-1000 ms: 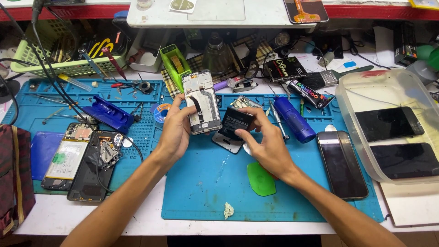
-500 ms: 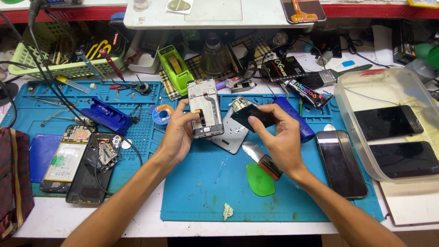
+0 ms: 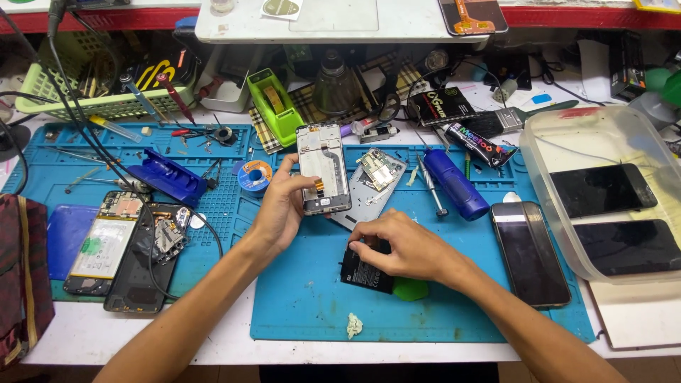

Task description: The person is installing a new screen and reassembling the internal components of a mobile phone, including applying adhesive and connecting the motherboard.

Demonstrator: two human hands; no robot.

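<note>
My left hand (image 3: 284, 206) grips the opened phone frame (image 3: 323, 169) upright by its edges, thumb across the front. My right hand (image 3: 397, 248) presses the black battery (image 3: 365, 271) flat on the blue mat (image 3: 298, 312), fingers curled over it (green pick (image 3: 410, 289) just under my palm). Best to keep the frame steady and handle the battery gently, without bending it.

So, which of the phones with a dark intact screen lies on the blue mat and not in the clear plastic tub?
The black phone lying flat on the blue mat, just left of the clear plastic tub; the other two lie inside it.
</note>
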